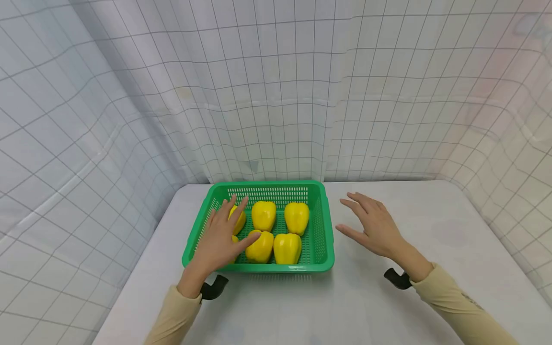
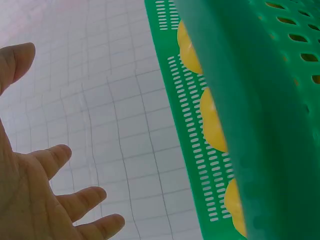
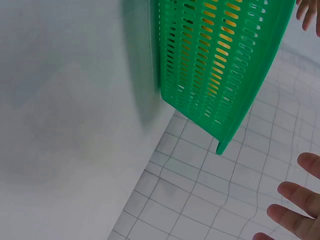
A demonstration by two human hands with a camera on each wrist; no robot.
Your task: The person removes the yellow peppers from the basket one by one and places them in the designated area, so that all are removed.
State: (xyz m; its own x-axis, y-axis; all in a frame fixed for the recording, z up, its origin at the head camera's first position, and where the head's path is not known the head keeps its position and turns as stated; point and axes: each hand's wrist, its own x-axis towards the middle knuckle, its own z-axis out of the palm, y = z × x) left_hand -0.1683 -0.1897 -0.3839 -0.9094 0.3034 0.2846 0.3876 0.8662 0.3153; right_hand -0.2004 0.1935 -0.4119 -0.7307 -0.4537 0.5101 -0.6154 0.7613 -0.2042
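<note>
Yellow peppers sat in two rows, presumably penned by green basket's walls | basket stood on white table, apparently needing no hold | left hand above basket's left part, right hand beyond right rim: apart, fingers spread, gripping nothing.

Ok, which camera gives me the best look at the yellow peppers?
The head view: it looks down into the green basket and shows six yellow peppers, though the left hand partly covers the leftmost ones. The left wrist view shows only parts of three; the right wrist view, just yellow patches through the basket.
</note>
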